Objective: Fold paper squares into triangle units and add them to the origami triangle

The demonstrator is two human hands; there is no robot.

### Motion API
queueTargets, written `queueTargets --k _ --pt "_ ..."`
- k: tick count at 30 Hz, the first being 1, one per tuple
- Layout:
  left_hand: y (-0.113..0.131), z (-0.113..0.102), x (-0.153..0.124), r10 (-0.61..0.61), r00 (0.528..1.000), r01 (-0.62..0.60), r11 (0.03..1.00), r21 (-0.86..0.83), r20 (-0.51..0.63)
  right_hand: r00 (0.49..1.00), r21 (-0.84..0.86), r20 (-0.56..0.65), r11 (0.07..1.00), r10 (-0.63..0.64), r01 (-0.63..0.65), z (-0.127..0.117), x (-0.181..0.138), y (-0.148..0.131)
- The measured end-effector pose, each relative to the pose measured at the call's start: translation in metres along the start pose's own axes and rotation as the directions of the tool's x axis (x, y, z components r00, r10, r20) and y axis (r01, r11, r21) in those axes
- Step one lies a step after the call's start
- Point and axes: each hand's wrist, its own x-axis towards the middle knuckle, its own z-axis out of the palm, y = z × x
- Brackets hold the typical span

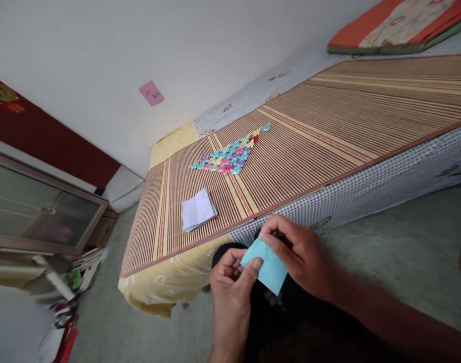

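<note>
Between my two hands, over my lap, is a light blue sheet of origami paper with part of it folded over. My left hand pinches its left corner, thumb on top. At the upper corner my right hand grips the same paper between thumb and curled fingers. On the bed mat lies a stack of paper sheets, white on top with coloured edges below. Farther back, many small folded paper pieces in several colours form a triangular patch.
A striped bamboo mat covers the bed, with a yellow cloth hanging at its near left corner. A folded orange quilt lies at the far right. Left stands a glass-fronted cabinet; books lie near it. A pink note is on the wall.
</note>
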Motion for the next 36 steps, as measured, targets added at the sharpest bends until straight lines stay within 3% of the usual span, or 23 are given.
queueTargets --k 6,10,14,19,23,26,30,36 --pt "-0.003 -0.001 0.000 0.004 1.000 -0.004 1.000 -0.029 0.011 0.985 -0.054 -0.057 0.985 -0.165 0.162 0.003 -0.002 0.007" --pt "-0.003 0.001 0.000 -0.019 1.000 0.020 0.994 -0.110 0.018 0.979 -0.066 -0.064 0.979 -0.196 0.192 0.003 -0.002 0.008" --pt "-0.004 0.001 0.000 -0.031 0.999 0.034 0.977 -0.209 0.020 0.982 -0.063 -0.069 0.983 -0.178 0.174 0.001 0.000 0.007" --pt "-0.005 0.000 0.000 0.008 1.000 -0.012 0.987 -0.163 -0.026 0.991 -0.036 -0.059 0.992 -0.120 0.118 -0.002 0.002 0.007" --pt "0.004 -0.001 0.002 -0.039 0.996 0.053 0.986 -0.158 0.086 0.998 0.019 0.003 0.998 -0.062 0.062 -0.007 0.004 0.006" --pt "0.010 -0.001 0.001 -0.065 0.988 0.075 0.994 -0.073 0.142 0.998 0.077 0.068 0.997 -0.011 0.006 -0.011 0.006 0.003" --pt "0.010 0.002 0.000 -0.026 0.997 0.026 1.000 0.007 0.075 0.987 0.173 0.152 0.982 0.049 -0.076 -0.012 0.008 -0.001" --pt "0.012 0.005 -0.002 -0.027 0.997 0.021 0.996 0.085 0.073 0.984 0.214 0.155 0.969 0.088 -0.121 -0.014 0.010 0.001"
